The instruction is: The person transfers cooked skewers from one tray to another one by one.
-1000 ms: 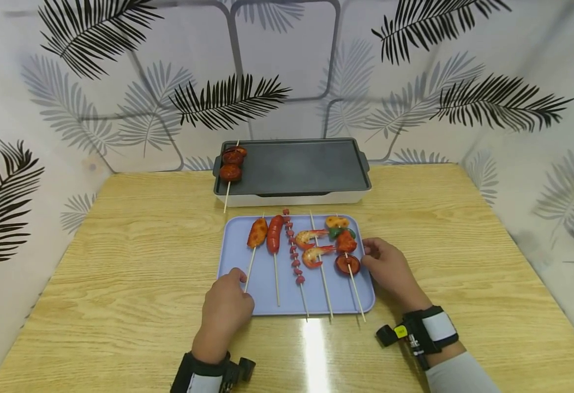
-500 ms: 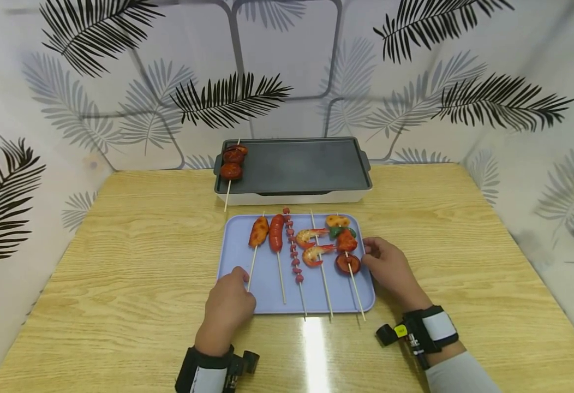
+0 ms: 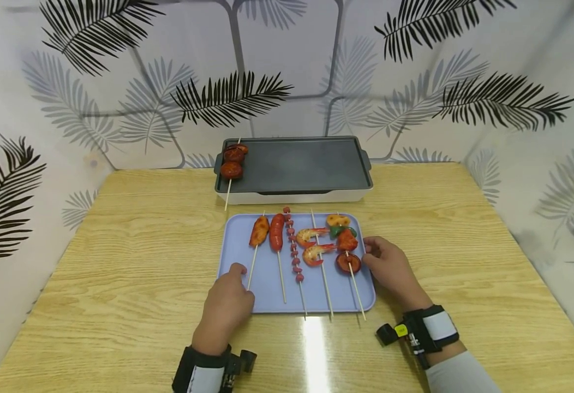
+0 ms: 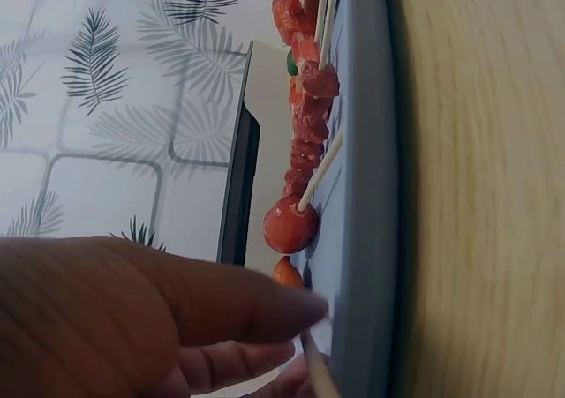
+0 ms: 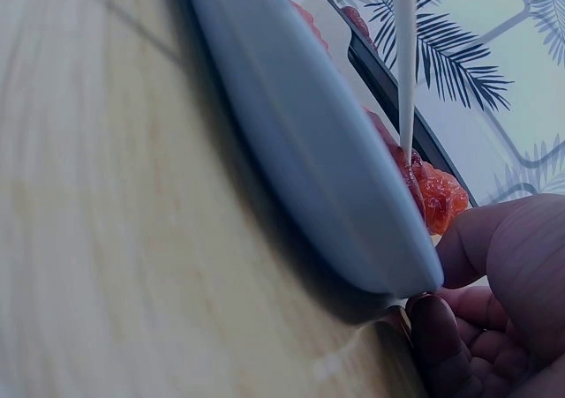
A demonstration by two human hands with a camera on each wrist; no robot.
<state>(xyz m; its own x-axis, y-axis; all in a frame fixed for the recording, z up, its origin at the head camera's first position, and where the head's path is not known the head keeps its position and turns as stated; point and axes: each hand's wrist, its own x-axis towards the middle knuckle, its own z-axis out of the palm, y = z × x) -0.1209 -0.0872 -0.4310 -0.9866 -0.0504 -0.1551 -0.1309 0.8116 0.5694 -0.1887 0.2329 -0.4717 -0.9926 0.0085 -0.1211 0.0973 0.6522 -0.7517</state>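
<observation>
On a lavender tray [image 3: 267,284] lies a row of food skewers. My left hand [image 3: 229,300] is over the tray's front left corner, fingers slightly bent, by the lower stick of the browned meat skewer [image 3: 259,231]. In the left wrist view, the thumb [image 4: 291,314] passes over that stick [image 4: 316,364]; no firm pinch shows. To its right are a sausage skewer [image 3: 276,233], a skewer of small red pieces [image 3: 294,254], a shrimp skewer [image 3: 314,255] and a mixed skewer [image 3: 347,240]. My right hand [image 3: 390,267] pinches the tray's right rim, clearest in the right wrist view.
Behind the tray stands a dark griddle [image 3: 297,164] on a white base. A skewer of dark red-brown pieces [image 3: 231,170] lies at its left end, its stick over the front edge. A wooden table [image 3: 135,262] carries everything; a leaf-patterned cloth [image 3: 287,71] hangs behind.
The lower ends of the browned meat and sausage skewers have swung slightly right. My left hand moved a little right, then slightly back left. The right hand stays on the rim.
</observation>
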